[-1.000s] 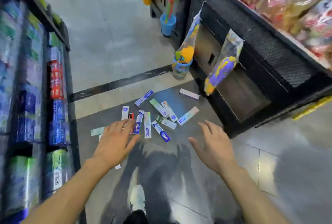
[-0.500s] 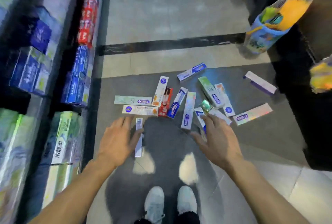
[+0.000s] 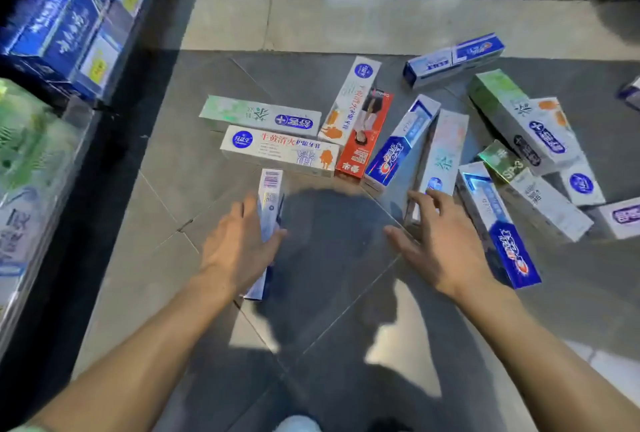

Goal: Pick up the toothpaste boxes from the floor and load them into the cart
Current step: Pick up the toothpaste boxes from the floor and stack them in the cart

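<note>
Store shelf [image 3: 65, 60] beside scattered toothpaste boxes [image 3: 280, 151]

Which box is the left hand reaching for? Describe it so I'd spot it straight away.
Start at the store shelf on the left, then move right to the scattered toothpaste boxes on the floor. The left hand lies over a narrow barcode box, alone nearest the person, the only one showing a barcode.

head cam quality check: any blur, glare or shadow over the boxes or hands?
Head view: shelf boxes at left are motion-smeared and wide-angle stretched; the floor boxes stay mostly readable, e.g. the red box. The person's shadow darkens the floor between the left hand and right hand. Bright glare patches lie nearer the camera; foil sheen on the green box.
</note>
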